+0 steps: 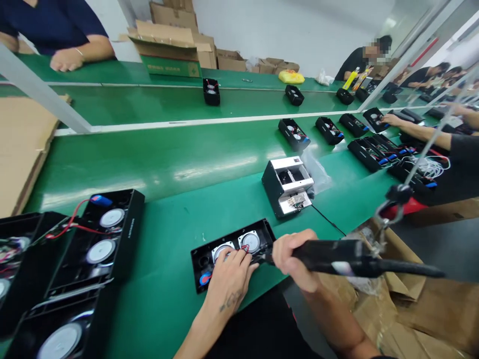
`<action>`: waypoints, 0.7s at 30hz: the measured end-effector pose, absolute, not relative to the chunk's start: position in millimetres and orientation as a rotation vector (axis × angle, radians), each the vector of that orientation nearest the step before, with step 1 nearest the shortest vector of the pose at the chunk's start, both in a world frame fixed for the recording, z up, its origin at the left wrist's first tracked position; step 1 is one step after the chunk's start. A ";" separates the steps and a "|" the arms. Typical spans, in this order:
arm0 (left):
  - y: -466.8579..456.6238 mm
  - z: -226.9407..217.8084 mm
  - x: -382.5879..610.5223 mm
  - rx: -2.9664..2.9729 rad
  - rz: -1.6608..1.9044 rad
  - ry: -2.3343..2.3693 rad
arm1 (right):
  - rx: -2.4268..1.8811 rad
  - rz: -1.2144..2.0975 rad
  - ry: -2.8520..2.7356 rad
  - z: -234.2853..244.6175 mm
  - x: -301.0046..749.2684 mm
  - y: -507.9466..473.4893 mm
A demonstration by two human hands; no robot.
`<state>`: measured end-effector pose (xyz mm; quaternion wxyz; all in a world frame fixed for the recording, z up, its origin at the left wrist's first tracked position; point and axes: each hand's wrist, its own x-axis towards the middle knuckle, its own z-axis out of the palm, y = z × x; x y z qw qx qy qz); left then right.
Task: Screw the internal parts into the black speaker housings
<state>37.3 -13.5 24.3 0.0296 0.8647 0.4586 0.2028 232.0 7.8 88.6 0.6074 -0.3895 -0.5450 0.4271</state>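
A black speaker housing (266, 230) lies open side up in front of me, with two round white-backed speakers (250, 242), red wires and a blue cylindrical part (205, 278) inside. My left hand (232, 276) reaches over its near edge, fingers bent and close together beside the speakers. What those fingertips pinch is hidden. Wrapped round a black electric screwdriver (329, 257) is my right hand (294, 257). The tool lies nearly level, its tip pointing left into the housing close to my left fingers.
Several open speaker housings (129, 239) stand at the left. A white-and-black machine (288, 184) sits beyond my work, its cable running right. More housings (294, 133) line the green bench. Cardboard boxes (437, 314) are at lower right. A co-worker's hand (391, 119) touches a housing; another person's hand (67, 60) rests across the bench.
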 end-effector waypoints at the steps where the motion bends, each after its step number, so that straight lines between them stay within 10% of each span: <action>1: -13.9 25.0 35.6 2.660 0.666 1.444 | -0.810 0.937 -1.178 93.6 241.0 10.6; 21: 56.1 34.8 82.6 2.734 -0.235 1.232 | -1.120 0.907 -0.960 32.3 304.4 63.6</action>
